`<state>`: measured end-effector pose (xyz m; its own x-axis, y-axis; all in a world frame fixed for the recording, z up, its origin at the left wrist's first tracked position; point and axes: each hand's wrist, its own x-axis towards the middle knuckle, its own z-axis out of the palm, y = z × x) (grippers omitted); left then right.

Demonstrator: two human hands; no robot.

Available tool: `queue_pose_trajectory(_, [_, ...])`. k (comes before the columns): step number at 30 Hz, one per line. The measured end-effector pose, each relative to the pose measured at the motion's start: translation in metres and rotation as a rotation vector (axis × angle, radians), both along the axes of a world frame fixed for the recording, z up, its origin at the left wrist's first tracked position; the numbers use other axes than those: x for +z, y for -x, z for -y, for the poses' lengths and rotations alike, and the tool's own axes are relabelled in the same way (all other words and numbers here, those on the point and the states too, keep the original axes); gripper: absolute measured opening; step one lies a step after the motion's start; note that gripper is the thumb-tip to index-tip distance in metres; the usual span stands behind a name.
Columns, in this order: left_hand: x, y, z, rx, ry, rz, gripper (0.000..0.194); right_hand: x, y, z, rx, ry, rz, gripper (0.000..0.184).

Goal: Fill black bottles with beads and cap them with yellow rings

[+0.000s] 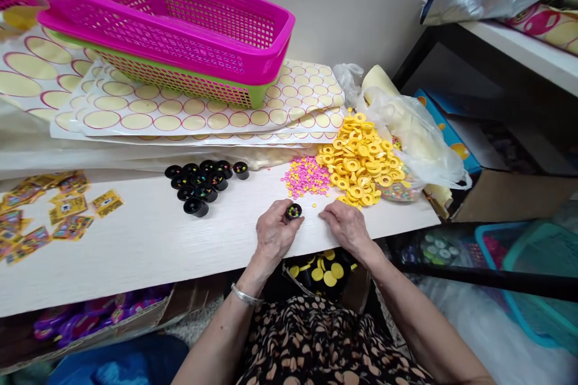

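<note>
A small round black cup [294, 211] with tiny coloured beads inside is gripped by my left hand [276, 228], just over the front part of the white table. To its right, my right hand [347, 224] has its fingers curled together near the tabletop; whatever is between the fingertips, if anything, is too small to name. One loose yellow bead [313, 205] lies between my hands. Behind them spreads a heap of pink and yellow beads [307, 177], touching a larger pile of yellow plastic rings [361, 159].
Several black cups [201, 183] stand grouped on the table [149, 240], left of my hands. Small printed packets [67, 207] lie farther left. Stacked pink [180, 42] and green baskets rest on sticker sheets [167, 117] behind. Yellow discs [330, 277] fill a container below the table edge.
</note>
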<state>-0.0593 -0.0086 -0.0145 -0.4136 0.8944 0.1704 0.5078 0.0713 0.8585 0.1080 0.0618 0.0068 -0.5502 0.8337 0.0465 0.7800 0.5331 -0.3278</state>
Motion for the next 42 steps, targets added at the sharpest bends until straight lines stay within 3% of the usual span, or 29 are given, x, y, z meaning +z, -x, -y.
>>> queue_pose_trajectory(3, [0.000,0.000,-0.001,-0.006,0.001,-0.002,0.029,0.008,0.002,-0.011,0.047,0.074,0.108,0.020])
queue_pose_trajectory(7, [0.000,0.001,-0.002,-0.013,0.012,-0.014,0.030,0.018,0.008,-0.015,0.223,0.005,0.215,0.020])
queue_pose_trajectory(10, [-0.001,0.001,-0.002,-0.023,0.010,-0.014,0.030,0.019,0.012,-0.015,0.189,-0.015,0.223,0.022])
queue_pose_trajectory(15, [-0.001,0.001,-0.001,-0.022,-0.001,0.001,0.030,0.016,0.014,-0.024,0.015,0.074,0.118,0.020])
queue_pose_trajectory(22, [-0.001,0.000,-0.001,-0.016,0.011,0.008,0.029,0.008,0.001,-0.026,0.022,0.042,-0.197,0.019])
queue_pose_trajectory(29, [0.000,0.000,0.000,-0.040,0.000,-0.018,0.027,0.002,0.005,-0.011,0.100,-0.043,-0.084,0.018])
queue_pose_trajectory(36, [0.006,-0.002,0.001,-0.077,0.003,-0.035,0.020,0.013,0.033,0.002,0.248,-0.017,-0.450,0.014])
queue_pose_trajectory(42, [0.008,-0.001,0.003,-0.097,-0.013,-0.008,0.023,0.022,0.048,0.005,0.328,-0.061,-0.321,0.021])
